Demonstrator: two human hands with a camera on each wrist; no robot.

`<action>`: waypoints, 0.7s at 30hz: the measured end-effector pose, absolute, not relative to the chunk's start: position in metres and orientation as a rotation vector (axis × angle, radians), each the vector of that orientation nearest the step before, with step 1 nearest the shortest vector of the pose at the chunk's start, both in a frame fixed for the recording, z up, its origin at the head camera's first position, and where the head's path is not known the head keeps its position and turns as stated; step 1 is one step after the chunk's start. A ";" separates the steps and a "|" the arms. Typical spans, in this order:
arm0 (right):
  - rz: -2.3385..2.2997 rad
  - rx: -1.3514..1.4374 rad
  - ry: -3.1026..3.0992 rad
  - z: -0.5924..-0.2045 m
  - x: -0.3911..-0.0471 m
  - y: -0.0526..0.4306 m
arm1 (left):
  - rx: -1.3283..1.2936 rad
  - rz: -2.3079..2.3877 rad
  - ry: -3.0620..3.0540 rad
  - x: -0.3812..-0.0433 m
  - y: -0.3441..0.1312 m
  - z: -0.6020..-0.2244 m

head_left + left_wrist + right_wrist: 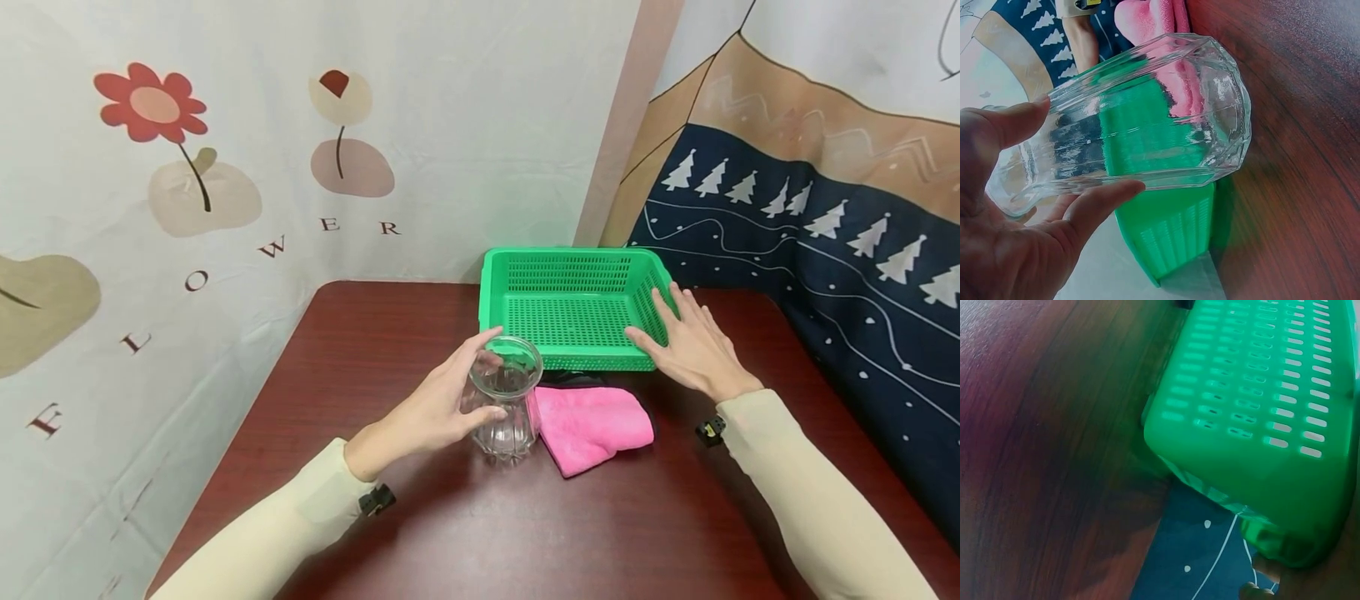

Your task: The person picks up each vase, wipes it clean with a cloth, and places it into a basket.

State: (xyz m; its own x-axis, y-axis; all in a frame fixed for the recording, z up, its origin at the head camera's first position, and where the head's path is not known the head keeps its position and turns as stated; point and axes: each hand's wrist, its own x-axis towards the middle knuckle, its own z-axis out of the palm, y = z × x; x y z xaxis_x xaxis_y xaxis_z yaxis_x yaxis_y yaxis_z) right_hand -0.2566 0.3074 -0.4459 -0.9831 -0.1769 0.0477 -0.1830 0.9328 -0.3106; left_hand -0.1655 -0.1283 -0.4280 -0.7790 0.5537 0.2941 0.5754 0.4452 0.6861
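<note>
A clear, ribbed glass jar point(513, 429) with a rounded rim stands upright near the middle of the table. My left hand point(442, 400) holds it from the left, thumb on the near side and fingers near the rim; the left wrist view shows the jar point(1147, 125) between thumb and fingers. Behind it is a green perforated plastic basket point(570, 362). My right hand point(693, 346) lies with fingers spread at the basket's right front corner and holds nothing. In the right wrist view only a few fingertips show below the basket point(1229, 456).
A folded pink cloth point(596, 425) with a dark edge lies right of the jar, in front of the basket. Something black point(573, 379) shows between them. The dark red wooden table point(360, 350) meets printed curtains point(450, 125) at the back and sides.
</note>
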 end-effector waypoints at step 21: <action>0.494 0.264 -3.067 -0.449 -0.256 0.308 | -0.798 -1.340 -2.670 -0.155 -0.118 -0.442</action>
State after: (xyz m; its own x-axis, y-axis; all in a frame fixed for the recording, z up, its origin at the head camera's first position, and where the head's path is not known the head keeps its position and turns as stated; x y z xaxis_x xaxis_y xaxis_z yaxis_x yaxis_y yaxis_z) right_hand -0.2564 0.3083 -0.4493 -0.9854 -0.1627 0.0504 -0.1703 0.9355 -0.3097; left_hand -0.1549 -0.1179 -0.4422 -0.8658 0.4241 0.2657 0.4665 0.4916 0.7354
